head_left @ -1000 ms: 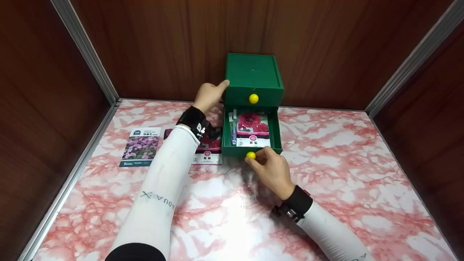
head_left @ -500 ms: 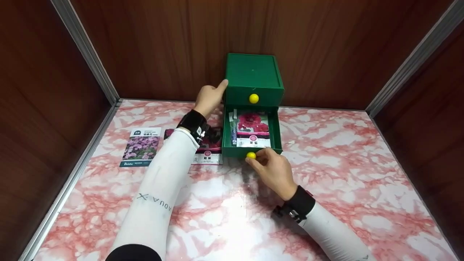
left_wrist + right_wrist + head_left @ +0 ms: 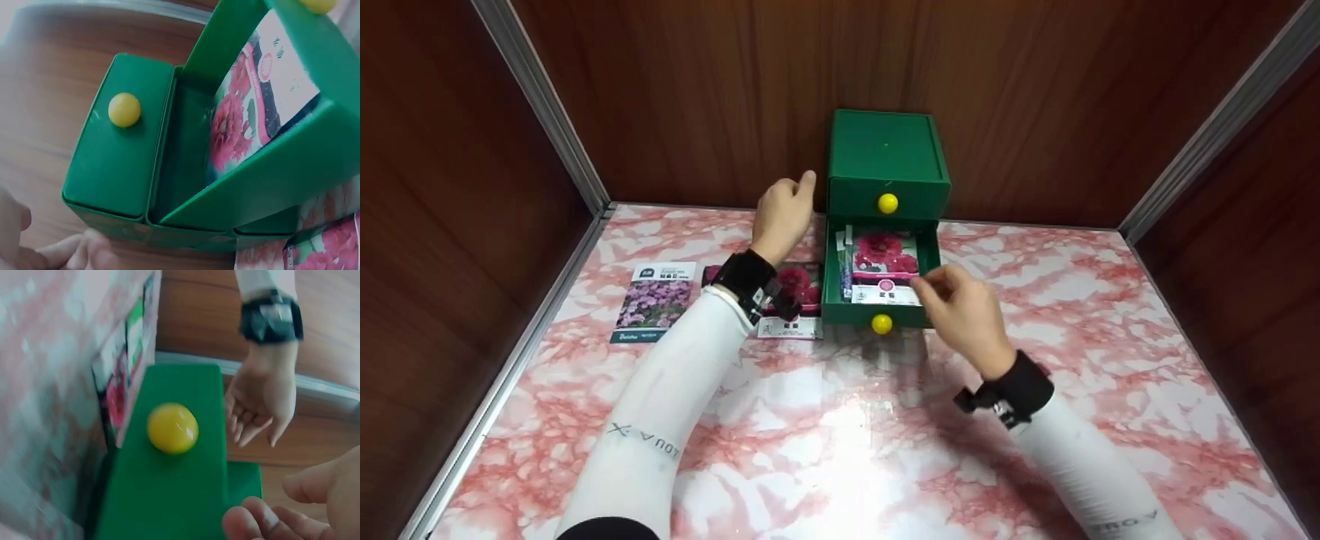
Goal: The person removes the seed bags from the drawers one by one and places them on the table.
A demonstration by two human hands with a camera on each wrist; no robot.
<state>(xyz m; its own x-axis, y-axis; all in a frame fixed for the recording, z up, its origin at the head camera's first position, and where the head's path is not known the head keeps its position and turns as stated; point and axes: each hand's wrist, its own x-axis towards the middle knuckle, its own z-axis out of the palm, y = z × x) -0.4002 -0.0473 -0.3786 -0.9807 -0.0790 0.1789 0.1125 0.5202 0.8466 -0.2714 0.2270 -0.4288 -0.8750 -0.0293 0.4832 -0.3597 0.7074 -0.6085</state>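
A green drawer cabinet stands against the back wall, its top drawer closed. Below that, a green drawer with a yellow knob is pulled out. Inside lies a pink-flower seed packet, with slim purple-printed packets along the left side. My left hand hovers just left of the cabinet, apart from it, fingers loosely bent and holding nothing. Over the drawer's front right corner is my right hand, off the knob; the right wrist view shows its thumb apart from the fingers.
Left of the drawer, a purple-flower seed packet and a dark pink-flower packet lie on the marbled table. The left wrist camera partly covers the pink one. Wood-grain panels enclose the back and sides.
My left hand has let go of the cabinet's left side and moved left. My right hand has released the yellow knob and moved up and right. The drawer stays pulled out.
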